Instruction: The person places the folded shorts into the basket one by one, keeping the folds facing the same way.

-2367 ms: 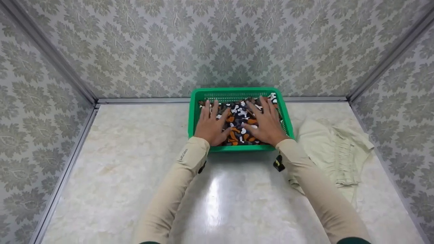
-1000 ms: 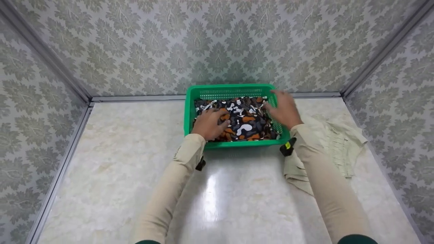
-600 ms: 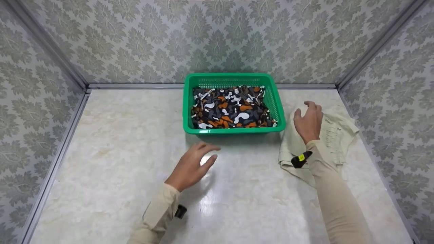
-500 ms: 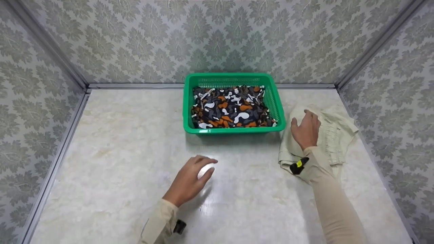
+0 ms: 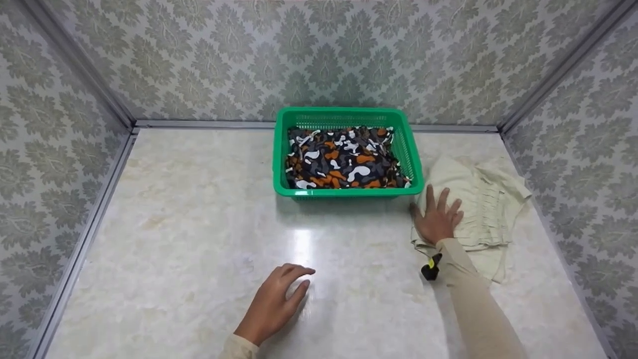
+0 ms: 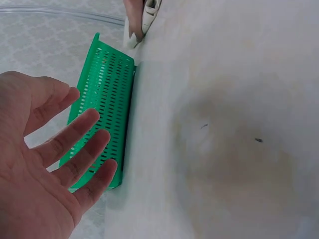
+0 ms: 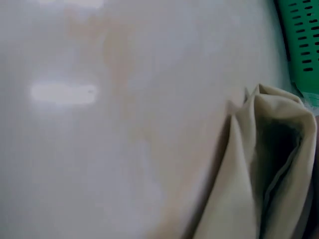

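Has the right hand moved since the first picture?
Yes: judged by the green basket, the right hand has gone from inside it to beyond its near right corner, over the pale garment.

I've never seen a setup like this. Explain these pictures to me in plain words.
There is no machine here: a person works bare-handed. The head view is taken from the person's head, looking forward and down; the other two are taken from the wrists. On the glossy, pale marbled tabletop stands a green rectangular plastic basket with perforated sides, containing black, orange, grey and white patterned fabric. To its right lies a pale beige-green cloth with a gathered strip. The right hand is spread over that cloth, showing no clear grip. The left hand is over the tabletop, holding nothing.
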`<state>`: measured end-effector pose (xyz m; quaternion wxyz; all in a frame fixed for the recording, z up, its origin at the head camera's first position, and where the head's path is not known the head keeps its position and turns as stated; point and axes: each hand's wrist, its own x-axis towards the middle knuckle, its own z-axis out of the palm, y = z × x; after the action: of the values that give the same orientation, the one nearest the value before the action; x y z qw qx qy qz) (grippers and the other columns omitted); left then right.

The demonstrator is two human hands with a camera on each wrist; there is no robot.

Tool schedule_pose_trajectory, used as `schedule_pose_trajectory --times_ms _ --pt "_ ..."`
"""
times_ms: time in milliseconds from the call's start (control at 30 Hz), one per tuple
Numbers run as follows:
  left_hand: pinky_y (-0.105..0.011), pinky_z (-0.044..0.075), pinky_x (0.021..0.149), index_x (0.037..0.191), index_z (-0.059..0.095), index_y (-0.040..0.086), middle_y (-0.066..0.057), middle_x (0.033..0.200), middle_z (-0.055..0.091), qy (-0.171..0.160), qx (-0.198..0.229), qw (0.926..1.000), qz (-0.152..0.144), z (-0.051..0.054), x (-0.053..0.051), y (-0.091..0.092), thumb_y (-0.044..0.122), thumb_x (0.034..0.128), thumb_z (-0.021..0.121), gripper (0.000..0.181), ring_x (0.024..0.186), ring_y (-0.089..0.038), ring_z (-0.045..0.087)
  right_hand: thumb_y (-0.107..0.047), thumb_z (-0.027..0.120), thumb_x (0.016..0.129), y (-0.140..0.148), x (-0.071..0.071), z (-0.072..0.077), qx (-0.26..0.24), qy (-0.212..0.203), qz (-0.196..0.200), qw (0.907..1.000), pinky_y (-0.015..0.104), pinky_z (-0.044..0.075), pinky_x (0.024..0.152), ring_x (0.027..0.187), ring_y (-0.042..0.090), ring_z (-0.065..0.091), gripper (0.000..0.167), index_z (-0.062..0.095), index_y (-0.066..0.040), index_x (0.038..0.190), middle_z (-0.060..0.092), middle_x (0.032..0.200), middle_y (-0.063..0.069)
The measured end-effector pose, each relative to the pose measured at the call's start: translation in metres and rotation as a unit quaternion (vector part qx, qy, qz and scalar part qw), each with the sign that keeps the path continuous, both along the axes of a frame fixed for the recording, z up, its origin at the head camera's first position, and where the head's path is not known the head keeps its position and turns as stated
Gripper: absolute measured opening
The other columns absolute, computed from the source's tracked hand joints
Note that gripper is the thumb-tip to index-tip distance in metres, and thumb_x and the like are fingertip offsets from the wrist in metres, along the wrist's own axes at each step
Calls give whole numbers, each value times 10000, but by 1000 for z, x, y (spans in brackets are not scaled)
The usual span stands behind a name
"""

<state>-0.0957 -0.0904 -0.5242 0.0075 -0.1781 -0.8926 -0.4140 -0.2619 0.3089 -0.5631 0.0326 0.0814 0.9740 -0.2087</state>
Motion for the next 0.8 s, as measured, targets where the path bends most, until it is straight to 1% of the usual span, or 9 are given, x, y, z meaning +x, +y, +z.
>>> schedule_pose_trajectory --times_ms 67,167,300,400,600,800 --pt "-409 524 934 1218 707 252 111 1173 635 -36 32 10000 -3 -2 1 2 269 1033 613 208 1128 -132 596 -525 359 1058 1 3 0 20 -19 43 10000 751 -104 1097 1416 604 -214 758 77 -134 1642 -111 1645 284" --pt "-418 520 948 1237 702 237 113 1188 631 -139 57 9998 -97 -5 3 6 315 1049 578 238 1143 -135 592 -529 352 1061 3 7 -1 27 -8 109 9999 751 -111 1095 1420 595 -215 751 95 -128 1642 -87 1650 277" --pt "-434 515 959 1246 699 211 106 1200 631 -255 98 9993 -242 -8 3 11 267 1047 587 235 1158 -145 588 -522 374 1062 3 14 0 -60 8 255 9997 757 -120 1086 1422 597 -212 749 122 -117 1639 -70 1655 272" --pt "-439 514 957 1247 697 207 107 1196 630 -329 108 9990 -286 -8 3 14 222 1040 599 230 1154 -145 588 -527 393 1058 1 19 0 -114 -17 334 9994 753 -125 1088 1426 594 -206 751 142 -122 1638 -57 1662 258" --pt "-436 508 969 1259 693 202 103 1199 632 -450 86 9982 -379 -8 0 18 224 1039 601 240 1155 -146 588 -536 420 1051 -2 30 -2 -34 21 499 9987 738 -122 1099 1440 579 -192 759 163 -127 1636 -30 1670 239" --pt "-442 501 984 1264 690 203 108 1203 628 -567 114 9971 -487 -8 0 20 229 1042 596 243 1172 -147 582 -526 449 1048 -3 46 -3 -71 -11 761 9971 729 -117 1108 1455 559 -179 753 176 -143 1636 -16 1676 220"
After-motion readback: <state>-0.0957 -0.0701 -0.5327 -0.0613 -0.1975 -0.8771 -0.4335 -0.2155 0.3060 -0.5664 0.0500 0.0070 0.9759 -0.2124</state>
